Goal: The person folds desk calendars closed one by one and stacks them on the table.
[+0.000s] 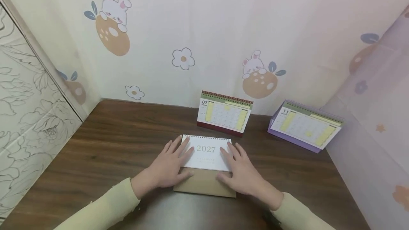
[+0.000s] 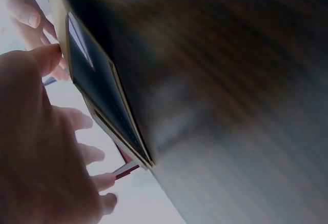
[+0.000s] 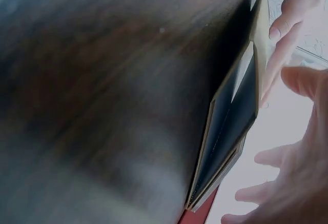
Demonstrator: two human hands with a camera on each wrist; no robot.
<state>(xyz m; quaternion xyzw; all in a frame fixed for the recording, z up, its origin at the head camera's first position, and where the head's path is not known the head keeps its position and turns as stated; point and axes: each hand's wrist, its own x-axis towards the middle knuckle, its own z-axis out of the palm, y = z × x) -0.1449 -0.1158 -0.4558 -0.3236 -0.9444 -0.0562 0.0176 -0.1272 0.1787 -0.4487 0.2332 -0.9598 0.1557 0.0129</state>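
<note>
Desk calendar, 2027: white cover (image 1: 204, 160) with pale gold numerals, smaller faint lettering below, a row of wire coils along the top edge; mounted on a folded tan cardboard stand (image 1: 204, 184), hollow and wedge-shaped from the side, its front board showing bare beneath the cover.

Count, left to right: one pale wall panel with line-drawn flowers (image 1: 22, 123); one pale yellow-green left sleeve (image 1: 102, 205); my left hand (image 1: 169, 164); one 2027 calendar; one dark red-based calendar marked 07 (image 1: 225, 113), coil-bound, green strip, yellow-bordered grid; my right hand (image 1: 244, 173); one matching right sleeve (image 1: 300, 212); one purple-based calendar marked 11 (image 1: 305, 125), likewise ruled. Calendars, three; hands, two; sleeves, two.

Position: the 2027 calendar lies on the dark brown wood-grain desk (image 1: 112, 144), between my hands, nearer me than the other two. Left hand, fingers spread over its left edge, thumb touching the tan board. Right hand, fingers spread at its right edge; whether the thumb touches, I cannot tell.
</note>
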